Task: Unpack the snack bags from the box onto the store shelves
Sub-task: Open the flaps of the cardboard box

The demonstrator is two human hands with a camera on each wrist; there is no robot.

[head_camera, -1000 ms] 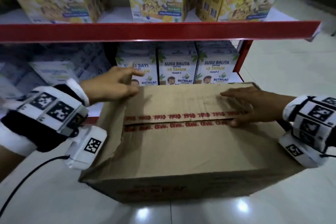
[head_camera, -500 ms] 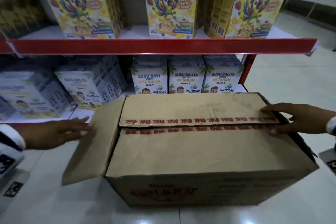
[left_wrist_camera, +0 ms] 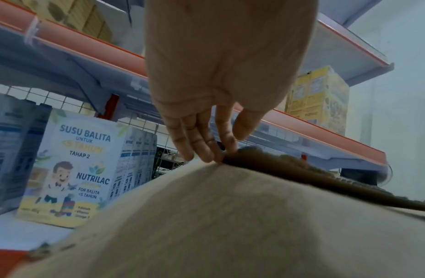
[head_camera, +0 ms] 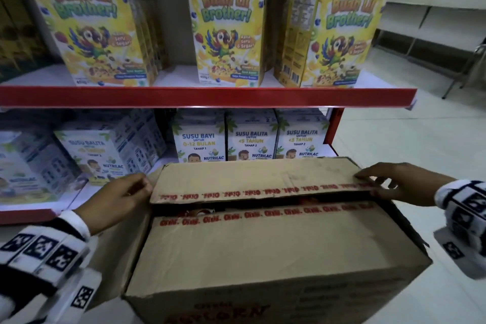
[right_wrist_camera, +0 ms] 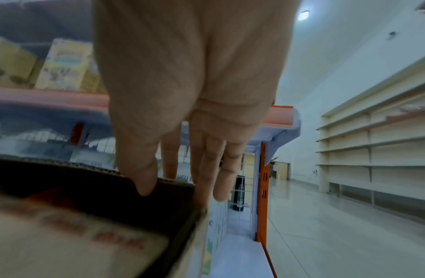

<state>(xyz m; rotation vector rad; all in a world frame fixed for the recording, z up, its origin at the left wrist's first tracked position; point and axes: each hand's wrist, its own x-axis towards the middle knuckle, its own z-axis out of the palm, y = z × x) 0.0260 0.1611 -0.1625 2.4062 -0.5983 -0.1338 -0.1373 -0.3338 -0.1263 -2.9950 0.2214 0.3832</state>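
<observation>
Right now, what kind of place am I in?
Most likely a grocery store aisle: red-edged shelves hold rows of cereal boxes and milk formula cartons, and a cardboard box sits on the tiled floor.

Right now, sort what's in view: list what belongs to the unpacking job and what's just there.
Job:
- box
- far flap
- left hand, gripping the flap's left end
- right hand, gripping its right end
- shelves

Just there:
- cereal boxes
- milk cartons
</observation>
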